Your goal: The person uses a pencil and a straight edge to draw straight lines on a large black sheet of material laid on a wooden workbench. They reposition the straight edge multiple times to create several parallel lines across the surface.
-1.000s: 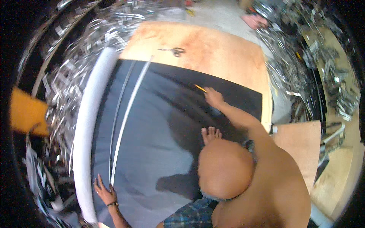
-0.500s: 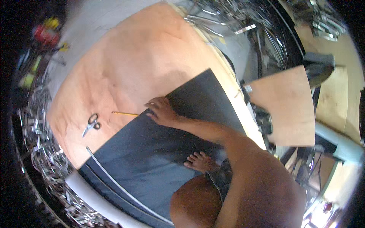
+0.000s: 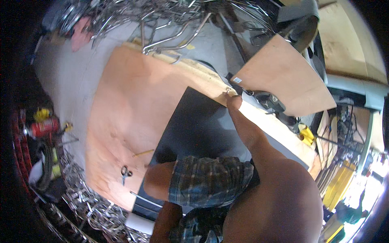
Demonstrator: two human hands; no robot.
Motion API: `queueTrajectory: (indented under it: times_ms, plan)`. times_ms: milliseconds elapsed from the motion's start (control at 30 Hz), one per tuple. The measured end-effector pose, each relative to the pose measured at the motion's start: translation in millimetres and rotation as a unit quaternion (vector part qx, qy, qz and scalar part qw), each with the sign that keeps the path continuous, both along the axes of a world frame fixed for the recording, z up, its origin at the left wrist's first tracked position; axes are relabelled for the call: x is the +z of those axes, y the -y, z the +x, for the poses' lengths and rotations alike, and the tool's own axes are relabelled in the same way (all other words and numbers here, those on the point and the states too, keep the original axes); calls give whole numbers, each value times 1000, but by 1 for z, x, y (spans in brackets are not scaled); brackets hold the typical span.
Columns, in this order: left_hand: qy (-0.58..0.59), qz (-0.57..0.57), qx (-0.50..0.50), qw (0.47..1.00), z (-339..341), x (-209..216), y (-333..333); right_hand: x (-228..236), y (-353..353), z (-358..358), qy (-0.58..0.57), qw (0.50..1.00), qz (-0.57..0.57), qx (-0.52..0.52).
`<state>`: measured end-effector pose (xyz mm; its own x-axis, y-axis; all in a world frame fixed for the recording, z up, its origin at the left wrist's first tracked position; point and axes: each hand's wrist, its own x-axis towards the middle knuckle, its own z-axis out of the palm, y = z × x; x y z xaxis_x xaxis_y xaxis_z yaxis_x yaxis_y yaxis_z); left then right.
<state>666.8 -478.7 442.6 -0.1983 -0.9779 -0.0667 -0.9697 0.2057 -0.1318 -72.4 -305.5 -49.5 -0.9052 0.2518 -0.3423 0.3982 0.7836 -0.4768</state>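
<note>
A dark grey sheet (image 3: 198, 121) lies over a large plywood board (image 3: 129, 105) on the floor. My bare knee (image 3: 158, 182) and plaid shorts (image 3: 206, 178) rest on the sheet. My right arm stretches forward, and my right hand (image 3: 231, 98) sits at the board's far right edge, by the sheet's border, fingers bunched together. What the fingers pinch is too small to make out. My left hand is hidden. A yellow pencil (image 3: 144, 153) and a pair of scissors (image 3: 125, 173) lie on the bare wood to the left.
Heaps of bent metal rods (image 3: 162, 20) surround the board at the back and the lower left. A second plywood panel (image 3: 283, 77) leans at the right. A red canister (image 3: 42, 127) lies at far left. A white roll (image 3: 139, 222) sits by the sheet's near end.
My head has swung, so the whole view turned. My right hand left the spot beside the pencil and reached to the board's far right edge. The pencil stays on the wood.
</note>
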Motion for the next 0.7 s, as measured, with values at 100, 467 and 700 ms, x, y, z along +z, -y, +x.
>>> queueTrajectory:
  times_ms: [100, 467, 700]
  plan:
    - [-189, 4, -69, 980, -61, 8, 68, -12, 0, 13, -37, 998, 40, 23]
    - [-411, 329, -376, 762, -468, -110, 263, 105, 34, 42, -96, 992, -26, -84]
    - [-273, 467, -450, 710, -481, -131, 198, 303, 30, 50, -29, 996, -63, -56]
